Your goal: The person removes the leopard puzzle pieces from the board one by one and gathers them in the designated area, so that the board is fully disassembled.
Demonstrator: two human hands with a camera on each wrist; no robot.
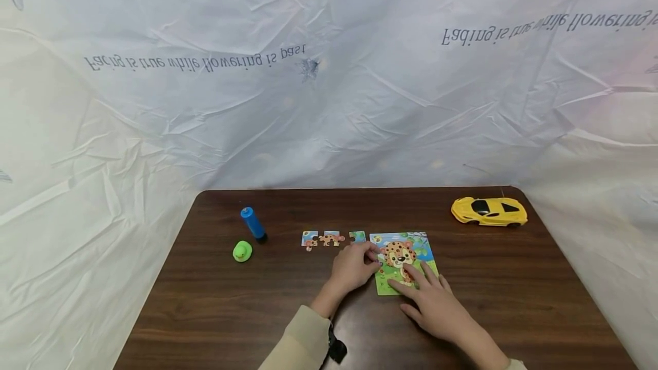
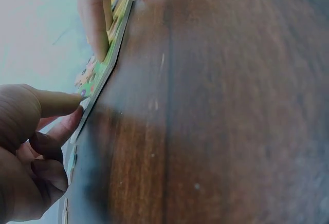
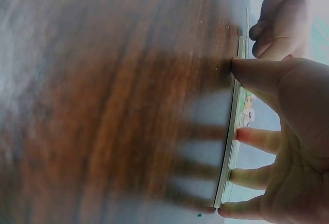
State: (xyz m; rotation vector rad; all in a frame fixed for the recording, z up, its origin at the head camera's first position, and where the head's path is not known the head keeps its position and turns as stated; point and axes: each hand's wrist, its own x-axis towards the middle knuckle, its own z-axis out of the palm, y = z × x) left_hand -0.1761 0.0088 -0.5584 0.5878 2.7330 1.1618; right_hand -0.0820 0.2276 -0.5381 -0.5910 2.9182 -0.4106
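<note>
A jigsaw puzzle with a cartoon leopard on grass lies flat on the table. At its left edge my left hand pinches a small puzzle piece between thumb and finger; the fingers hide most of that piece. My right hand rests on the puzzle's lower right part, fingers spread, the tips touching its surface. In the right wrist view, the thumb is by the board's near edge. Loose puzzle pieces lie left of the board: a corner one, a spotted one and a green-blue one.
On the left of the dark wooden table are a blue cylinder with a black end and a small green rubber duck. A yellow toy car stands at the back right. Pale printed cloth hangs behind the table.
</note>
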